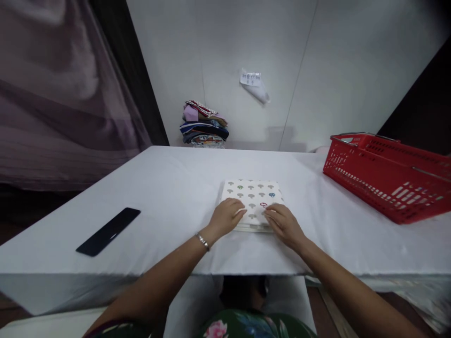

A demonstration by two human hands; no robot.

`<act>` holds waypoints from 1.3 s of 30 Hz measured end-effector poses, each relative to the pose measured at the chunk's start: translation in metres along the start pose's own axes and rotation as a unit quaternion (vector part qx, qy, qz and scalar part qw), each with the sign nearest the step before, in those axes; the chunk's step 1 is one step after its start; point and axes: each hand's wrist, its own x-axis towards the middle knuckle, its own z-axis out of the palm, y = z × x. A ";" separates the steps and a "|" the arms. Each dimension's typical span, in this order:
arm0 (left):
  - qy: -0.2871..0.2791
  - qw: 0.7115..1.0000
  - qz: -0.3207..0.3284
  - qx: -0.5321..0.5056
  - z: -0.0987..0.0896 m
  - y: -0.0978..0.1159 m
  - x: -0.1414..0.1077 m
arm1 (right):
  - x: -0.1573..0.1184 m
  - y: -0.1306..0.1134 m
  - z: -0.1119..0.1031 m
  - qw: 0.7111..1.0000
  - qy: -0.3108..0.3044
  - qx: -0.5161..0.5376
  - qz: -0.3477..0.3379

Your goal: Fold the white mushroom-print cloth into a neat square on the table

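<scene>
- From the bottom centre of the frame, reaches up with both arms over the near edge of the white-covered table (169, 183), wearing a bracelet (203, 241) at the left wrist.
- Rests the left hand (226, 217) on the near left corner area of the folded cloth (251, 191), with fingers together and loosely bent, and thumb pointing right, inward over the print. Shows no clear grip; cannot tell whether any layer is pinched.
- Rests the right hand (285, 226) on the near right side of that same cloth, with fingers half bent and aimed up and left, and thumb close below. Cannot tell here either whether any fold is caught, or merely touched.
- Just below the middle of the frame, finds the cloth flat between the two hands, with most of its surface stretching away beyond the fingertips. Looks nearly square, so gives no sure long axis; has its near edge running roughly across the frame, below the fingertips.
- Favours neither side: touches with both hands, so likely depends on matching left and right along that near edge rather than on choosing a nearer hand.
- Farther out, leaves untouched a dark phone (108, 232) at lower left, a red basket (373, 180) at right, and stacked fabrics (205, 126) at upper centre.
</scene>
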 end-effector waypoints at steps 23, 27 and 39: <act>-0.140 0.950 -0.276 0.038 0.038 -0.049 0.042 | 0.066 0.083 0.070 0.935 -0.216 -0.140 0.246; -0.109 0.957 -0.268 0.026 0.040 -0.049 0.037 | 0.058 0.093 0.076 0.942 -0.197 -0.120 0.246; -0.024 0.827 -0.516 -0.221 0.009 -0.076 0.036 | 0.013 0.086 0.027 0.800 0.006 0.249 0.546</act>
